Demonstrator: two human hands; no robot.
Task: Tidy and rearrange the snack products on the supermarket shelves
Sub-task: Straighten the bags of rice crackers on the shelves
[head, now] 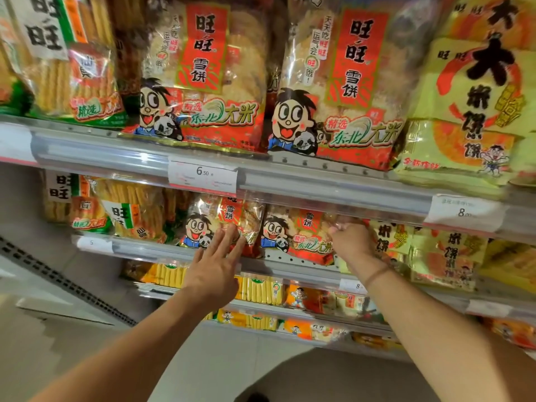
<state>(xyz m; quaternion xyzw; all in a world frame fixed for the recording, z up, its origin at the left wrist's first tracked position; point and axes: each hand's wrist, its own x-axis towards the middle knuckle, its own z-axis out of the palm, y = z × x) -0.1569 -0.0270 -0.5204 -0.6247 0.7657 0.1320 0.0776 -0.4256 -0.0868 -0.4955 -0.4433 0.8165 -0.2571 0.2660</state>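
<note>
Entry: my left hand (213, 266), fingers spread flat on the left red cracker bag (223, 224), my right hand (349, 237) clamped on the right bag (295, 235), second shelf (162, 250); risk: a tug drags neighbours off.

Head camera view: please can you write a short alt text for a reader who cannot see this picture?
Two bare hands reach to the second shelf of a supermarket snack display: the left hand lies flat with straight fingers against a red rice cracker bag, and the right hand grips the next red bag. Larger red bags and yellow bags fill the shelf above, over a price tag.
</note>
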